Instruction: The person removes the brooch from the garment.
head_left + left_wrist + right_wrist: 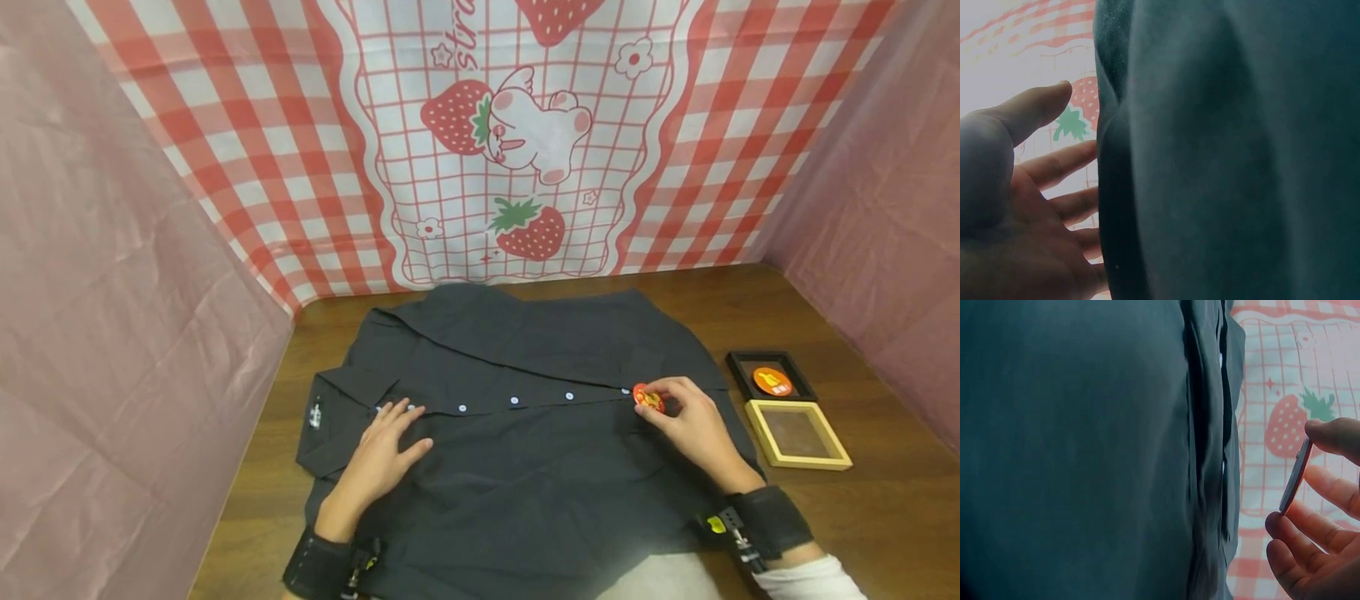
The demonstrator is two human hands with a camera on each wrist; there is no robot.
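A dark button-up shirt (525, 475) lies spread on the table, its collar to the left and a row of pale buttons running along its placket. My right hand (696, 427) pinches a round red and yellow badge (647, 397) by its edge, close to the button furthest right. Seen edge-on in the right wrist view, the thin badge (1295, 478) is held between thumb and fingertips, apart from the cloth. Near the collar, my left hand (381, 457) has its fingers spread over the shirt front; it holds nothing.
Right of the shirt, a black square case (738, 375) holds an orange round badge (772, 382). A yellow-framed box (838, 458) with a see-through panel sits against it. A checked strawberry cloth (262, 150) hangs behind the wooden table (892, 517), and pink cloth flanks both sides.
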